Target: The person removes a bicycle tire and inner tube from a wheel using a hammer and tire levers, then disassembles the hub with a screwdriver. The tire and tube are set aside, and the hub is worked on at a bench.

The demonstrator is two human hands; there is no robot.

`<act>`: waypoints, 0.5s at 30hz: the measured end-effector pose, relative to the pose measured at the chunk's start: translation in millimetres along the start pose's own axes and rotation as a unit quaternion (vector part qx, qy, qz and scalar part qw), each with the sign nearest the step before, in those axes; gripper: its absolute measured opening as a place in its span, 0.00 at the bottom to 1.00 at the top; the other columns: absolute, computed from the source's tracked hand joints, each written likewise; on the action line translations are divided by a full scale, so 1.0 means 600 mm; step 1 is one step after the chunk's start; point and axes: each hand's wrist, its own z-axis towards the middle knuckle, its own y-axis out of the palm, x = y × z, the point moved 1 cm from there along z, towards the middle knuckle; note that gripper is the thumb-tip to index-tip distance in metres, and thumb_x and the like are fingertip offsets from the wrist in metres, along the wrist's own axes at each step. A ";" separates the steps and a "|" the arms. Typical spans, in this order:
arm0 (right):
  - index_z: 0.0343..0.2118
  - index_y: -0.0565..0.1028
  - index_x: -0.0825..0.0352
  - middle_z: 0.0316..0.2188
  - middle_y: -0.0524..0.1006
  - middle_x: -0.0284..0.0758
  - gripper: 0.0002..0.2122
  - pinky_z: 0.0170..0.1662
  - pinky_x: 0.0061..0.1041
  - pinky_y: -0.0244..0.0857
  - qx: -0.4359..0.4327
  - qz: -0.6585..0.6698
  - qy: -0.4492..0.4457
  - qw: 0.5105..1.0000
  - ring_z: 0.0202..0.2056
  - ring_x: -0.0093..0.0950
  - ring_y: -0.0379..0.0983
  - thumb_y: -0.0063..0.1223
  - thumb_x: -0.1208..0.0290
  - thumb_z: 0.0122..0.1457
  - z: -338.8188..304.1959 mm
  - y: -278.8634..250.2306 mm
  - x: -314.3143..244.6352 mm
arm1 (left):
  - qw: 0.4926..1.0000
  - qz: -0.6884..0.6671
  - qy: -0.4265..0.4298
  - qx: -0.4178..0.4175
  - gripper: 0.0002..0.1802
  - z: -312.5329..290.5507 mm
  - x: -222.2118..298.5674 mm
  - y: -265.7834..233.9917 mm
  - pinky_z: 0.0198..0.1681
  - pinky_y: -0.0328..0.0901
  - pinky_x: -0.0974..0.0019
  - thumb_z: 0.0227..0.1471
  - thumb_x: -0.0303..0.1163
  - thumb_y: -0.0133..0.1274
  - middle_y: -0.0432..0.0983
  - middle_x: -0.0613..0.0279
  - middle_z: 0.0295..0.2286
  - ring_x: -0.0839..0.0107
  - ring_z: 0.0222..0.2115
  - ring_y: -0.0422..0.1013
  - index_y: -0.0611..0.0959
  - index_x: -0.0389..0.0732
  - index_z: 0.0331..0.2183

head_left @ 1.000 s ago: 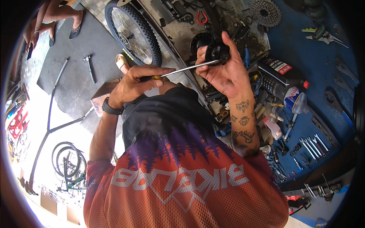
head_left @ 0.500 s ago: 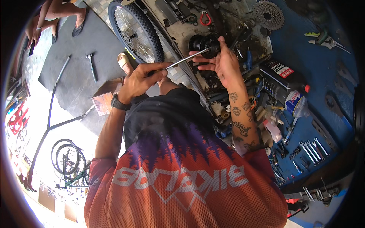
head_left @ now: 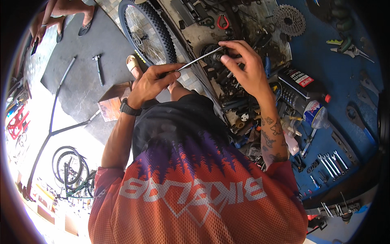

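Note:
My left hand (head_left: 152, 81), with a dark watch on the wrist, is closed on a screwdriver (head_left: 200, 59). Its slim metal shaft slants up to the right, and most of its dark handle is hidden in my fingers. At the tip, the curled fingers of my right hand (head_left: 245, 67) close round a black bicycle hub (head_left: 216, 56), which is largely covered by them and blends into the dark bench behind. My index fingertip lies beside the shaft's end, with the thumb lower down.
A cluttered bench (head_left: 191, 34) holds red-handled pliers (head_left: 222, 22), a cassette (head_left: 289, 20), a black sealant bottle (head_left: 304, 83), a clear plastic bottle (head_left: 316, 114) and several wrenches (head_left: 331, 164). A bicycle wheel (head_left: 170, 44) leans beside it. On the floor mat lies a hammer (head_left: 98, 70), near a wooden box (head_left: 112, 103).
My right hand has turned from palm up to its back showing, its fingers curling in at the screwdriver's tip. The left hand has barely moved.

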 end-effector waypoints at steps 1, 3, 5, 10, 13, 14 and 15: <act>0.60 0.78 0.67 0.55 0.80 0.37 0.22 0.51 0.31 0.81 -0.001 -0.014 -0.008 1.000 0.51 0.33 0.81 0.68 0.71 0.64 -0.002 -0.002 -0.003 | 1.000 -0.004 0.006 -0.002 0.21 0.000 0.002 0.001 0.32 0.67 0.71 0.69 0.35 0.58 0.80 0.68 0.28 0.81 0.27 0.70 0.85 0.40 0.59; 0.59 0.78 0.68 0.57 0.81 0.39 0.26 0.52 0.33 0.81 -0.003 -0.038 -0.022 0.999 0.52 0.36 0.82 0.75 0.69 0.58 -0.004 0.000 -0.008 | 1.000 -0.007 0.000 -0.002 0.21 -0.001 0.005 0.003 0.32 0.67 0.71 0.69 0.35 0.58 0.79 0.68 0.27 0.81 0.27 0.69 0.85 0.39 0.59; 0.57 0.78 0.68 0.56 0.81 0.38 0.25 0.52 0.33 0.81 0.018 -0.053 -0.004 0.998 0.51 0.35 0.83 0.75 0.71 0.58 -0.005 0.009 -0.009 | 1.000 -0.028 -0.002 -0.007 0.22 -0.003 0.007 0.008 0.31 0.66 0.71 0.69 0.34 0.58 0.77 0.68 0.27 0.81 0.27 0.69 0.84 0.37 0.60; 0.49 0.78 0.66 0.49 0.83 0.38 0.20 0.48 0.33 0.81 0.049 0.005 0.029 0.998 0.47 0.36 0.84 0.75 0.71 0.56 -0.011 0.027 -0.006 | 0.993 -0.098 -0.058 0.041 0.22 -0.001 0.017 0.022 0.33 0.68 0.68 0.68 0.36 0.60 0.75 0.66 0.24 0.74 0.27 0.73 0.82 0.39 0.59; 0.50 0.79 0.66 0.50 0.83 0.36 0.19 0.48 0.32 0.81 0.054 -0.022 0.016 0.998 0.48 0.34 0.84 0.74 0.74 0.57 -0.016 0.027 -0.006 | 0.974 0.131 0.060 0.177 0.20 0.017 0.041 0.029 0.36 0.72 0.61 0.64 0.32 0.61 0.79 0.56 0.30 0.60 0.29 0.78 0.81 0.41 0.57; 0.51 0.79 0.67 0.52 0.83 0.36 0.19 0.50 0.32 0.81 0.054 -0.024 0.017 0.998 0.49 0.33 0.84 0.73 0.74 0.58 -0.018 0.025 -0.006 | 0.957 0.188 0.097 0.197 0.20 0.027 0.051 0.034 0.37 0.73 0.57 0.63 0.31 0.61 0.79 0.53 0.32 0.56 0.30 0.78 0.81 0.41 0.56; 0.51 0.79 0.67 0.53 0.83 0.36 0.19 0.51 0.32 0.81 0.056 -0.026 0.020 0.998 0.49 0.32 0.83 0.73 0.75 0.58 -0.020 0.025 -0.006 | 0.934 0.244 0.145 0.218 0.20 0.038 0.061 0.039 0.39 0.74 0.54 0.62 0.29 0.60 0.79 0.51 0.35 0.52 0.31 0.79 0.82 0.42 0.55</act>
